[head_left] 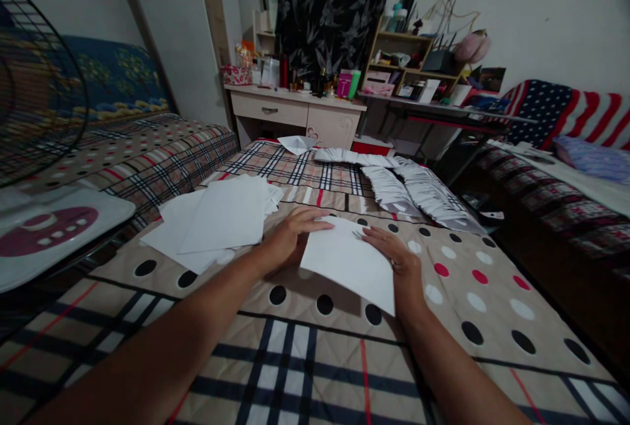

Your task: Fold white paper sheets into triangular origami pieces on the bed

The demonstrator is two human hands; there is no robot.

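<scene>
A white sheet of paper [347, 261] is held a little above the quilt, its near edge bowed and casting a shadow below. My left hand [295, 231] grips the sheet's left side, fingers stretched along the far edge and thumb hidden. At the right side my right hand [401, 261] holds it too, fingertips resting on its upper face near the far right corner. To the left lies a loose pile of white sheets [224, 215]. Beyond my right hand, rows of many overlapping folded white papers [428, 192] lie on the quilt.
The quilt [315, 346] with dots and plaid covers the surface under my hands. A fan [39, 84] and a white plastic lid with a red panel [63, 231] stand at left. At the back are a cluttered dresser [285, 113] and a desk with shelves [413, 77].
</scene>
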